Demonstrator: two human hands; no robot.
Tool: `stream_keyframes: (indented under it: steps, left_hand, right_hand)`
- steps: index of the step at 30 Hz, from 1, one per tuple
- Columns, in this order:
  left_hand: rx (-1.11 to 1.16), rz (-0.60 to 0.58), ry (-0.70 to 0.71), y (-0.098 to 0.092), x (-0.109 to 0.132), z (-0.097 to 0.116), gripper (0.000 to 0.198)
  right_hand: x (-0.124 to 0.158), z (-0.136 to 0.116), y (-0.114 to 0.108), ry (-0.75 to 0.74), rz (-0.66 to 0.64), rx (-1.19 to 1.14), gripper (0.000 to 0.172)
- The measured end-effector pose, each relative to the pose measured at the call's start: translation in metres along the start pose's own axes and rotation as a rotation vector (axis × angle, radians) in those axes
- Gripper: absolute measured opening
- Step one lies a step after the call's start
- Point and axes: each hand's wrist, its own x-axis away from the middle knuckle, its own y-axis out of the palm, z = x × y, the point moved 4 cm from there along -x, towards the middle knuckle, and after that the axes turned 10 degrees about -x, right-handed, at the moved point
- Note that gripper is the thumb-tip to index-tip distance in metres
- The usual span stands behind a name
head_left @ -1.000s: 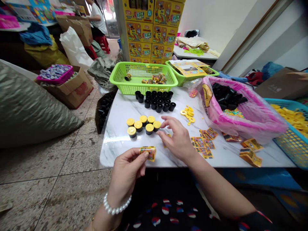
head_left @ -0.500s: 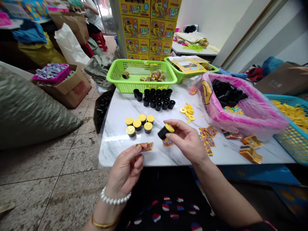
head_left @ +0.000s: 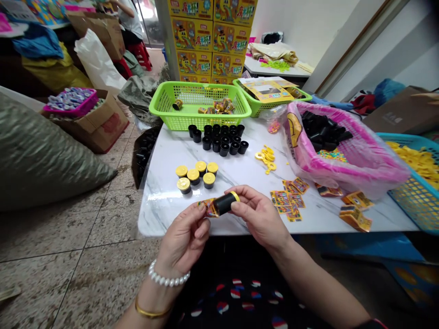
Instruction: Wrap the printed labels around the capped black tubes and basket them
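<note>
Between the fingers of my right hand (head_left: 259, 212) lies a small black cup with a yellow lid (head_left: 224, 204), tipped on its side with its base toward the left. My left hand (head_left: 188, 228) pinches a printed orange wrapper sleeve (head_left: 207, 208), whose right end meets the cup's base; how far the cup is inside it I cannot tell. Beyond my hands stand several yellow-lidded cups (head_left: 193, 176). Farther back are rows of black cups (head_left: 224, 140). Flat printed wrappers (head_left: 290, 199) lie to the right of my right hand, with yellow plastic ring pieces (head_left: 266, 158) above them.
A green basket (head_left: 200, 119) with wrapped cups stands at the back of the table. On the right are a pink plastic-lined basket (head_left: 356, 176) of black parts and a blue basket (head_left: 411, 203) of yellow pieces. Stacked yellow cartons (head_left: 211, 41) rise behind. Another person (head_left: 128, 20) sits far left.
My right hand has brought the cup down and left, turning it sideways so its base meets the wrapper sleeve. My left hand has shifted slightly right. The view has moved a little.
</note>
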Motion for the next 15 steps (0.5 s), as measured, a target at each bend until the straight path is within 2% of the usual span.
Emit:
stream_keyframes:
  steps: [4,10,15]
  left_hand:
    - [-0.009,0.003,0.008,0.001,-0.002,0.0,0.027]
    - [-0.051,0.023,0.049,0.005,-0.003,-0.003,0.027]
    - [-0.132,0.002,0.065,0.004,-0.001,-0.005,0.029]
  right_hand:
    - [0.003,-0.004,0.003,0.001,0.043,0.031,0.028]
    - [0.016,-0.016,0.015,-0.163,0.032,0.354,0.024]
    - [0.019,-0.018,0.008,-0.293,0.09,0.526,0.026]
